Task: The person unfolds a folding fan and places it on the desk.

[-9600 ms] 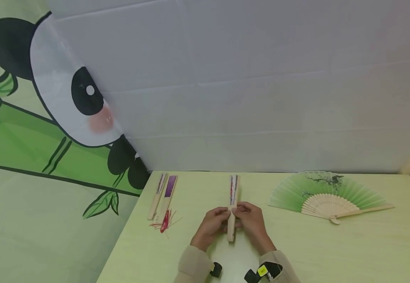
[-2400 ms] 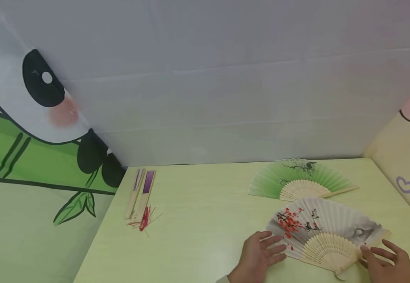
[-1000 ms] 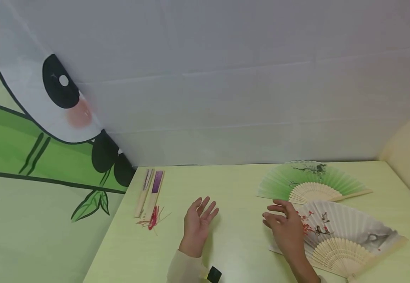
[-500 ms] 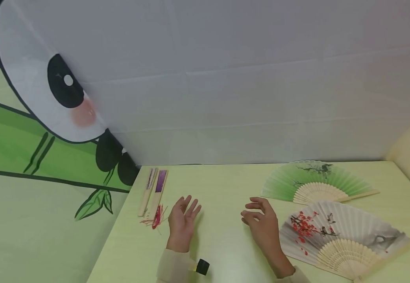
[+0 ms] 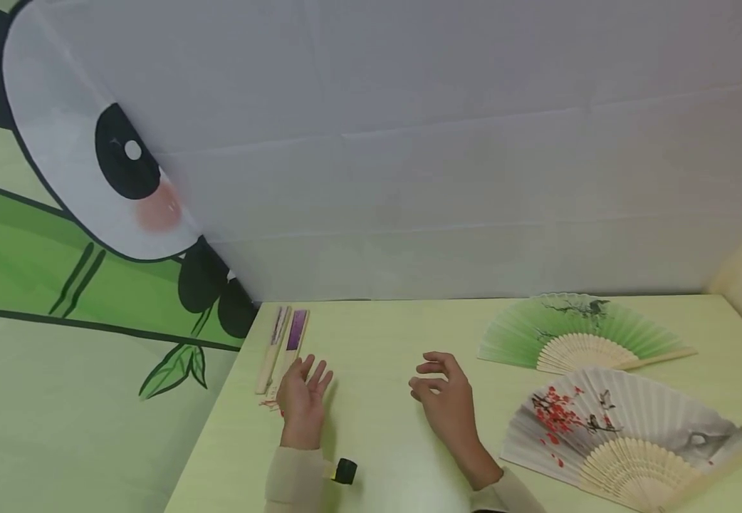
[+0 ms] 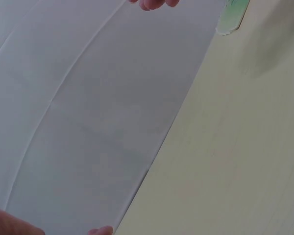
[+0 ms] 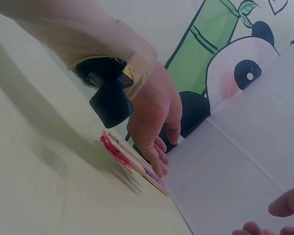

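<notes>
My left hand hovers at the left with fingers spread and nothing in it. Just beyond it, side by side, lie two folded fans, one with a narrow patterned edge and one with a purple panel. In the head view the hand covers most of the red tassel, which shows in the right wrist view as loose red strands. Loosely bent and holding nothing, my right hand is over the middle of the table. To its right a white fan with red blossoms lies spread out.
Behind the white fan, near the table's back edge, a green fan also lies spread. The pale table meets a grey-white cloth backdrop. A panda print covers the left side.
Both hands held a folded fan mid-table at first. The white fan then appears spread at the right, with the hands at its sides. Since then both hands have left it and moved left.
</notes>
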Action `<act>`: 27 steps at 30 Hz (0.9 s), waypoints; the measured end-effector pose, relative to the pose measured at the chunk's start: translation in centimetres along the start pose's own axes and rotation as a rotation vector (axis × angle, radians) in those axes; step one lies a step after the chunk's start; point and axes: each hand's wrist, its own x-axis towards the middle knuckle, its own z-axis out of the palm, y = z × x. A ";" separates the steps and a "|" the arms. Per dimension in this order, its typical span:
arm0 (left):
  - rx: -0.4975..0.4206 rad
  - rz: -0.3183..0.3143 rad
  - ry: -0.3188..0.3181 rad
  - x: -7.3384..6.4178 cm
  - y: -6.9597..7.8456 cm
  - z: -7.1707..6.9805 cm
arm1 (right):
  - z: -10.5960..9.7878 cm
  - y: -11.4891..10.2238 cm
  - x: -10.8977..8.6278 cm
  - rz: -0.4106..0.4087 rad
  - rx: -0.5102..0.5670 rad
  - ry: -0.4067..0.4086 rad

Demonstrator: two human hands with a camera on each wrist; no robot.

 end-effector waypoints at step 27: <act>0.921 0.354 0.195 5.3 1.5 -4.0 | 6.5 -0.8 0.4 -0.150 -0.101 -0.146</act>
